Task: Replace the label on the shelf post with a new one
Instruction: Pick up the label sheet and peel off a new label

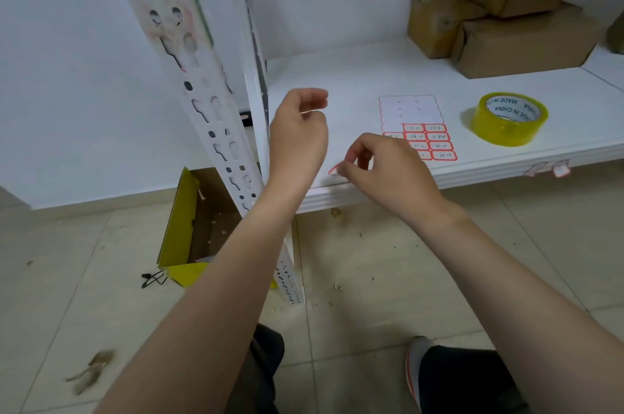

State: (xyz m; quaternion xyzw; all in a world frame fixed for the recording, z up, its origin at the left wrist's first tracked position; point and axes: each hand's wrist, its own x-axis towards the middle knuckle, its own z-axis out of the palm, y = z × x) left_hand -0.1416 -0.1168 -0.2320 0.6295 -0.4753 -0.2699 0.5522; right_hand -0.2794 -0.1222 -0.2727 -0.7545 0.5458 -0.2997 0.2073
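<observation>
Right hand (385,167) pinches a small red-edged label (333,170) between fingers (347,163), just above shelf (337,82) front edge. Left hand (299,136) raised beside white slotted shelf post (202,92), fingers curled, holding nothing visible. Label sheet (410,113) and yellow tape roll (510,118) lie on shelf; cardboard boxes (506,25) behind.

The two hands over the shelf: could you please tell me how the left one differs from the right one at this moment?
The left hand is raised higher, beside the shelf post, fingers curled with nothing clearly in them. The right hand sits lower, at the shelf front edge, pinching a small red-edged label, and it partly covers the label sheet. Both are bare and loosely curled.
</observation>
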